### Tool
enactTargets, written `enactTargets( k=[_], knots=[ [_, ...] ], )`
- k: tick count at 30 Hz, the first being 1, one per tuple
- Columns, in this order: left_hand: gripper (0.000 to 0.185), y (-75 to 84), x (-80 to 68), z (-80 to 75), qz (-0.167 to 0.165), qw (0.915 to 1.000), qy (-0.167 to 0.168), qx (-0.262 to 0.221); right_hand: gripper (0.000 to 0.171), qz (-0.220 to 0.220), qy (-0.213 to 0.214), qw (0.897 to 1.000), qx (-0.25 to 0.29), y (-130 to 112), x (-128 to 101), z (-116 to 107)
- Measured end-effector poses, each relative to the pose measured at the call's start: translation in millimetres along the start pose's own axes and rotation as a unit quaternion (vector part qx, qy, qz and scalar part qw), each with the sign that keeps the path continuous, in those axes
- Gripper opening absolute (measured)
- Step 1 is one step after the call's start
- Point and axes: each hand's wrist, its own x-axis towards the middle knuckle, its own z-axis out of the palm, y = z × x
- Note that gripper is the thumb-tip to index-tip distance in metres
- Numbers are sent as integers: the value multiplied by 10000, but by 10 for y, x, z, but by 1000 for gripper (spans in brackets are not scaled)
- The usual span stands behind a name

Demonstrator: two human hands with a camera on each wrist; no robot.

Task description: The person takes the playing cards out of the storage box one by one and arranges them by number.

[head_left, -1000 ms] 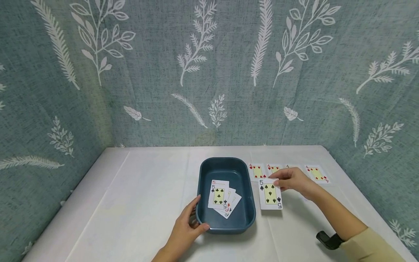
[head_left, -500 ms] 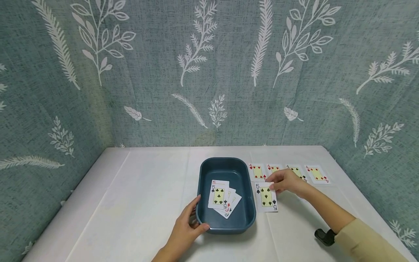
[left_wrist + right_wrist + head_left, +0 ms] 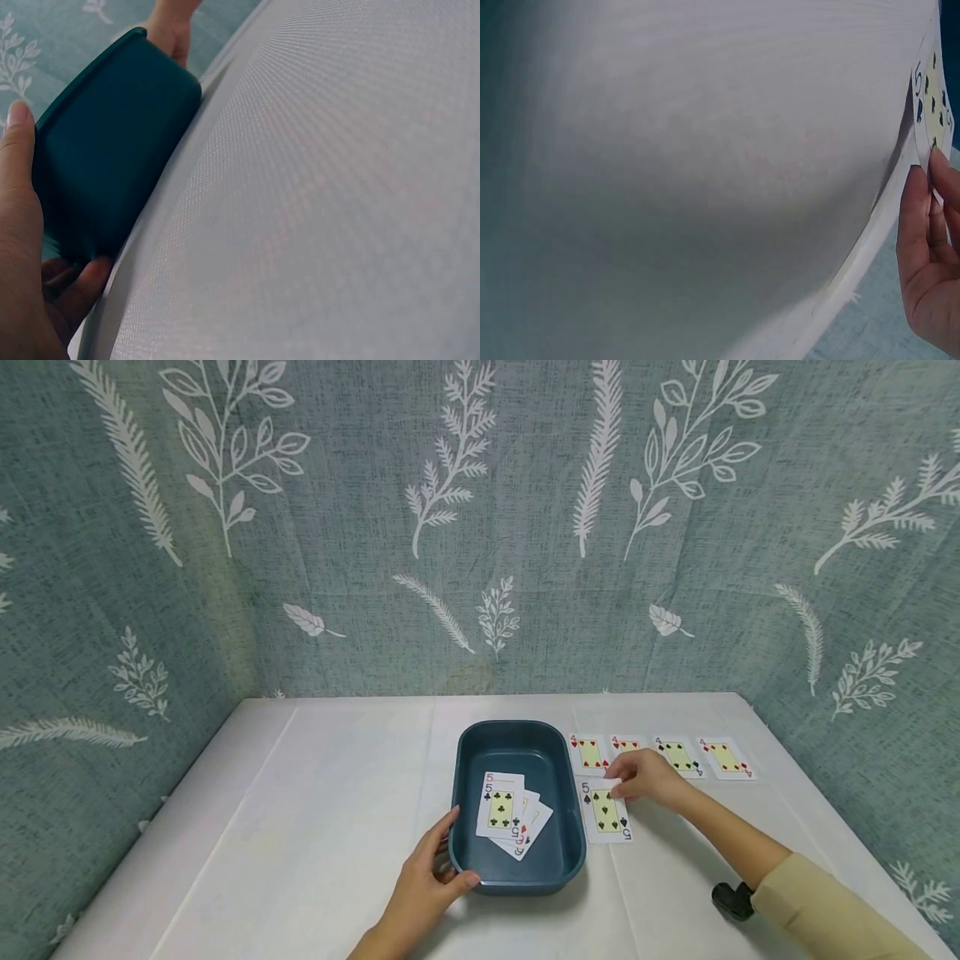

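My left hand (image 3: 423, 877) holds the dark blue-green tray (image 3: 525, 872) at its near left corner. In the left wrist view, thumb and fingers lie around the tray's outside (image 3: 112, 142). Several playing cards overlap inside it, with a five of clubs (image 3: 500, 810) on top. To the tray's right, my right hand (image 3: 651, 779) pinches a five of spades (image 3: 605, 814) by its upper right part. This card lies at or very near the table, beside the tray wall. The right wrist view shows thumb and fingers on the card (image 3: 932, 105).
Along the back right runs a row of face-up fours: a four of hearts (image 3: 589, 753), a partly hidden red four (image 3: 626, 744), a black four (image 3: 678, 756) and a four of diamonds (image 3: 725, 758). White cloth covers the table (image 3: 337, 793); patterned fabric (image 3: 360, 627) hangs behind.
My right hand has lowered the five of spades and shifted it left towards the tray, uncovering the black four. The left hand and tray have stayed put.
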Motion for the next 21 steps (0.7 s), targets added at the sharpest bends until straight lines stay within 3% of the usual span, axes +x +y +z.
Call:
enactTargets(
  k=[9,21],
  knots=[
    [79,20,-7,-7,-101,9999,-118,-64,16,262,156,9979,-573,1,31,70],
    [79,43,-10,-4,-143,9999,-86,-10,17,249,277,9929,-1126,-12,58,130]
  ],
)
